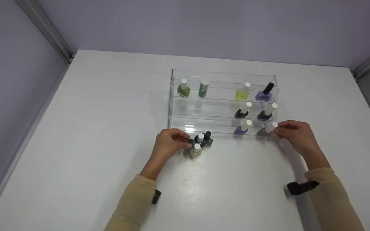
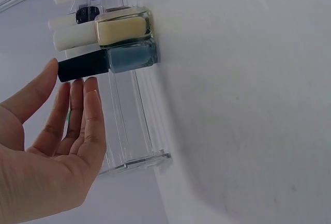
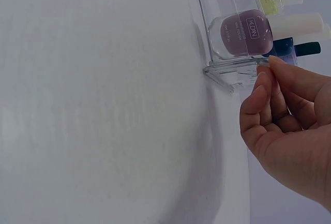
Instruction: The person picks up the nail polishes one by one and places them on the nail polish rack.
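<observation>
My left hand (image 1: pixel 169 142) is at a cluster of nail polish bottles in front of a clear tiered rack (image 1: pixel 210 122). Its thumb and fingertips pinch the black cap of a blue-grey nail polish bottle (image 2: pixel 132 57), which stands upright on the table. Beside it is a white-capped cream bottle (image 2: pixel 123 30); a dark bottle with a white cap (image 1: pixel 200 139) and a small black-capped one (image 1: pixel 209 141) stand close behind. At the rack's right front end, my right hand (image 1: pixel 295 134) pinches the edge of the side wall, next to a white-capped mauve bottle (image 3: pixel 248 33).
On the rack's top tier stand an olive bottle (image 1: pixel 183 91), a green one (image 1: pixel 203 89), a yellow one (image 1: pixel 242 95) and a lilac one (image 1: pixel 263 95). Dark bottles (image 1: pixel 241 113) and a purple one (image 1: pixel 241 130) occupy the lower tiers' right side. A purple-grey wall (image 1: pixel 204 29) rises behind the white table.
</observation>
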Demonstrator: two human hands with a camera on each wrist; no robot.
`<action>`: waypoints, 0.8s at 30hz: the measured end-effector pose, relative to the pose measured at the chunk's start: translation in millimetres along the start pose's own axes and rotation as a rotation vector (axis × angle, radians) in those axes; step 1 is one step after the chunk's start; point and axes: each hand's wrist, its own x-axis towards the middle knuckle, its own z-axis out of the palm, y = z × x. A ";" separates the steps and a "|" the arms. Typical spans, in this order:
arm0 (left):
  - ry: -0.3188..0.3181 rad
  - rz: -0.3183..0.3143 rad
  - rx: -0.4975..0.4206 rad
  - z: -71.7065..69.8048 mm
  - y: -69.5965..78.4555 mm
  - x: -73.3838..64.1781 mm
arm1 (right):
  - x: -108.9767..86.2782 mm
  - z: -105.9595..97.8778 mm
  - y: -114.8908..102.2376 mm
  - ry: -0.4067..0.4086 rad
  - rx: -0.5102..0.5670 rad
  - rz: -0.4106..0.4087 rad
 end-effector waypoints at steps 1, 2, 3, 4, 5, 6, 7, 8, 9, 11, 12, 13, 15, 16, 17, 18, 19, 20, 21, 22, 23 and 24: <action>0.001 0.002 -0.002 0.4 -0.4 0.3 | 0.1 0.0 0.0 0.002 -0.008 0.001; 0.000 0.002 -0.003 0.6 -0.4 0.4 | 0.2 0.0 0.0 0.004 -0.015 0.002; 0.001 0.005 -0.001 0.9 -0.5 0.5 | 0.3 0.0 0.0 0.006 -0.019 0.003; 0.000 0.008 0.001 1.1 -1.0 0.7 | 0.4 -0.1 0.0 0.007 -0.022 0.004; 0.000 0.007 0.002 1.3 -1.0 0.8 | 0.5 -0.2 0.0 0.007 -0.024 0.005; -0.001 0.009 0.005 1.3 -0.8 0.9 | 0.6 -0.3 0.2 0.008 -0.036 0.006; -0.002 0.010 0.007 1.3 -0.9 1.0 | 0.7 -0.3 0.2 0.009 -0.047 0.006; -0.003 0.012 0.010 1.4 -1.0 1.2 | 0.7 -0.4 0.3 0.012 -0.060 0.008; -0.005 0.014 0.014 1.3 -0.8 1.2 | 0.8 -0.5 0.4 0.013 -0.076 0.007; -0.007 0.017 0.019 1.2 -0.7 1.5 | 0.6 -0.6 0.6 0.016 -0.097 0.008; -0.009 0.019 0.028 1.2 -0.7 1.5 | 0.6 -0.6 0.8 0.016 -0.095 0.005; -0.011 0.021 0.035 1.1 -0.8 1.6 | 0.4 -0.4 0.7 0.015 -0.083 0.004; -0.014 0.017 0.047 0.9 -0.2 1.4 | 0.4 -0.2 0.9 0.010 -0.052 -0.001; -0.016 0.013 0.051 0.9 0.0 1.4 | 0.4 -0.1 1.0 0.008 -0.033 -0.002; -0.018 0.009 0.055 0.8 0.3 1.2 | 0.5 0.1 1.1 0.006 -0.018 -0.003; -0.020 0.000 0.058 1.0 0.5 1.1 | 0.6 0.3 1.3 0.004 -0.007 -0.005; -0.022 -0.006 0.057 1.1 1.0 1.0 | 0.7 0.4 1.3 0.005 -0.008 -0.003; -0.024 -0.013 0.056 1.3 1.1 0.9 | 0.9 0.4 1.6 0.007 -0.018 -0.002; -0.025 -0.018 0.055 1.6 1.0 1.0 | 1.1 0.3 1.8 0.010 -0.025 0.003; -0.025 -0.021 0.055 1.8 0.9 1.0 | 1.3 0.3 1.8 0.012 -0.030 0.008; -0.023 -0.022 0.054 2.1 0.7 1.0 | 1.6 0.2 1.8 0.016 -0.038 0.013; -0.021 -0.023 0.053 2.4 0.3 1.1 | 1.8 0.1 1.9 0.019 -0.053 0.018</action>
